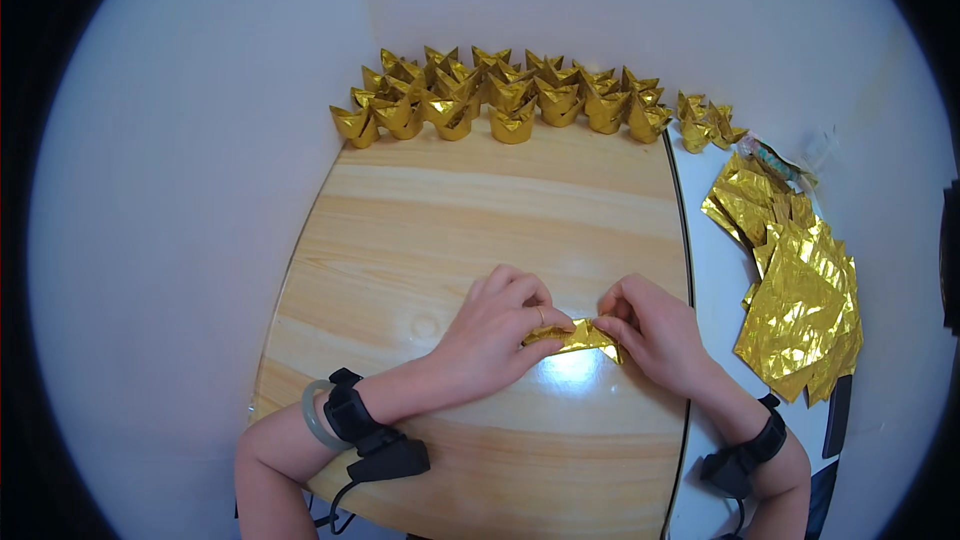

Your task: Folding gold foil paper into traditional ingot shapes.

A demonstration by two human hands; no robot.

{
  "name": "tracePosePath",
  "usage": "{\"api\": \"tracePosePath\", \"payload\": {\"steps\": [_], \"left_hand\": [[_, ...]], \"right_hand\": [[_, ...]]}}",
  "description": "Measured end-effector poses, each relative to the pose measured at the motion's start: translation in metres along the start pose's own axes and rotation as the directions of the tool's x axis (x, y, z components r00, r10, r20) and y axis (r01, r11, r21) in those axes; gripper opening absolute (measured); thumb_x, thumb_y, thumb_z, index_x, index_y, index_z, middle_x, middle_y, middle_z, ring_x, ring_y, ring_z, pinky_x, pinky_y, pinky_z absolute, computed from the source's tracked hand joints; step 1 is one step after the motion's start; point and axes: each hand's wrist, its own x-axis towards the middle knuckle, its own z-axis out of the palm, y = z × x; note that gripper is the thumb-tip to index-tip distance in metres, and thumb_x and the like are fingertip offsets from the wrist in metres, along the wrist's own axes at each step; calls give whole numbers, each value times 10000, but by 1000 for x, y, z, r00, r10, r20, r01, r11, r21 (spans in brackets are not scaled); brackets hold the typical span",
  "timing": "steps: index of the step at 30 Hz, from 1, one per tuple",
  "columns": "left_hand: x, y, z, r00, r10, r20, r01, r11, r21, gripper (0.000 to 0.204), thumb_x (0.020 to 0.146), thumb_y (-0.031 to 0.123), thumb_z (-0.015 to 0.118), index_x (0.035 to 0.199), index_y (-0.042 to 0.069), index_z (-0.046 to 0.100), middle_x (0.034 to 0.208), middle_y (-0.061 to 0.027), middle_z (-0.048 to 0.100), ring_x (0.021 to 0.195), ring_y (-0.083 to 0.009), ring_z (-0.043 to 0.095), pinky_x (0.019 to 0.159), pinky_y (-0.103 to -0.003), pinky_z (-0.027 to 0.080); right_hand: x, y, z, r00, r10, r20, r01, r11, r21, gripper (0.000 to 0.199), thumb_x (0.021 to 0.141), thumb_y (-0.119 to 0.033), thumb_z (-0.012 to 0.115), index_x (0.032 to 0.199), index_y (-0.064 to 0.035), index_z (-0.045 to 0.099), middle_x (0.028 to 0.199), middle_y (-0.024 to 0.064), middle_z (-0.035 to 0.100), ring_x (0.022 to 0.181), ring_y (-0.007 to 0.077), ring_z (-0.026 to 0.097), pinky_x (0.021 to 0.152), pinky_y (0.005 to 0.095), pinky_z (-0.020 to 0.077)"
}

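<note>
both hands, left hand (495, 325) and right hand (655, 330), pinch a half-folded gold paper (578, 338) on the bench (480, 210); beyond it, many finished gold ingots (500, 95); right of it, unfolded sheets (800, 300) remain.

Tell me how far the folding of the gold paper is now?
Done: many folded gold ingots stand in rows at the table's far edge. In hand: the left hand and the right hand pinch one half-folded gold piece. Left: a stack of flat gold sheets lies on the right.

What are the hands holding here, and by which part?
A partly folded gold foil paper: left hand pinches its left end, right hand its right end.
</note>
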Motion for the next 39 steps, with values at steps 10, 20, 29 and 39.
{"api": "tracePosePath", "payload": {"steps": [10, 20, 29, 39], "left_hand": [[5, -1, -3, 991, 130, -20, -129, 989, 72, 178, 776, 189, 737, 929, 123, 675, 998, -49, 545, 1031, -270, 451, 907, -399, 376], [5, -6, 2, 973, 227, -34, -223, 971, 89, 181, 828, 155, 683, 983, 65, 664, 876, -68, 592, 828, -267, 568, 733, -343, 479], [5, -6, 8, 975, 222, 16, -222, 963, 153, 172, 863, 136, 644, 1022, 74, 664, 884, -73, 567, 815, -253, 567, 677, -340, 487], [5, 1, 2, 933, 354, 64, -357, 887, 294, 257, 801, 98, 628, 1051, 64, 678, 1102, -38, 622, 893, -209, 575, 682, -296, 520]], "right_hand": [[-1, 1, 2, 994, -109, 10, 109, 974, -200, 213, 866, -203, 644, 946, -73, 496, 876, 75, 552, 850, 272, 588, 662, 395, 468], [-1, 0, 2, 992, -123, 7, 122, 971, -206, 275, 868, -277, 647, 943, -64, 488, 868, 84, 552, 840, 277, 591, 654, 396, 470], [-1, -7, 9, 993, -111, -42, 98, 966, -238, 250, 878, -279, 631, 914, -70, 498, 855, 81, 553, 811, 273, 589, 635, 394, 470], [-2, -2, 17, 975, -147, -167, 60, 897, -438, 315, 834, -322, 674, 885, -66, 498, 810, 86, 525, 743, 275, 566, 607, 389, 467]]}}
